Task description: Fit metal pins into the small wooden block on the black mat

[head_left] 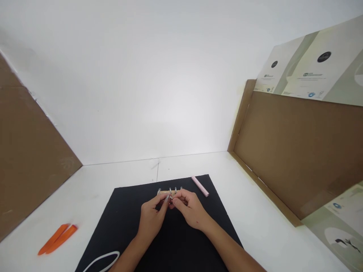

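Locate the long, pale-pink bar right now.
In the head view, the long, pale-pink bar lies right of centre, on the black rectangular mat near its far right corner, beyond the bare right hand.

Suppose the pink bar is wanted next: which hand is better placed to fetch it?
Probably the right hand: the pink bar lies nearer to it, near the right edge of the black mat, while the left hand is farther across.

Bright, boxed-in surroundings

Plain white upright wall (159,83) behind, brightest near centre; smooth white tabletop (96,179) running up to it. Left: flat brown cardboard panel (28,151). Right: raised-edge brown cardboard sheet (300,151), printed white-and-green flaps (309,75).
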A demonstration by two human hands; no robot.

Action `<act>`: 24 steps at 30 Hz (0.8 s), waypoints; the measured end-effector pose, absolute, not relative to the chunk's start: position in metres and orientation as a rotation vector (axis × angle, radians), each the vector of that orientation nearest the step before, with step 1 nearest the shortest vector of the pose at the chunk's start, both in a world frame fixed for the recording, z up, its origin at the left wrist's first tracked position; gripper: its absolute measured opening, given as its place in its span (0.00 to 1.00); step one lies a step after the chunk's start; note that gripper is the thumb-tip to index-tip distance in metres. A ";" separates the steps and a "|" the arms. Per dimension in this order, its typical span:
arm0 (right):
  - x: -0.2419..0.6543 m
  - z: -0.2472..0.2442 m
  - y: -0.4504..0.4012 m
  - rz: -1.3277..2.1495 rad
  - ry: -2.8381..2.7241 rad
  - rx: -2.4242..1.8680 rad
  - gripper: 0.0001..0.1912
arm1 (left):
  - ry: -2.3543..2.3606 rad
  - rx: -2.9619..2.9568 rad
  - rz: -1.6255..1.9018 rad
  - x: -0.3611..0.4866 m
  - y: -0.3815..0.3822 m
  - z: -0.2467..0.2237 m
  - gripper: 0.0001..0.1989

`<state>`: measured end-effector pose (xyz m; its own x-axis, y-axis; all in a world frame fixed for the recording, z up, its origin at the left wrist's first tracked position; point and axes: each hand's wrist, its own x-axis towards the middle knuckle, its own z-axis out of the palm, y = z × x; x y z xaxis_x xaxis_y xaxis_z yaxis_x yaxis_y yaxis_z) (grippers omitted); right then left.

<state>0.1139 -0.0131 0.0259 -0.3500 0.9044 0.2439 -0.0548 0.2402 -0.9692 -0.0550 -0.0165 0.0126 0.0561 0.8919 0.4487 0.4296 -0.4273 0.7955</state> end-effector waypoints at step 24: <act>0.112 0.029 -0.015 1.287 -1.567 -0.853 0.11 | 1.370 2.071 1.407 -0.060 -0.013 0.005 0.09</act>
<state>0.1122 -0.0146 0.0288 -0.3495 0.9119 0.2153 -0.0342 0.2172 -0.9755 -0.0598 -0.0135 0.0052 0.0727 0.8222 0.5646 0.5426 -0.5076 0.6693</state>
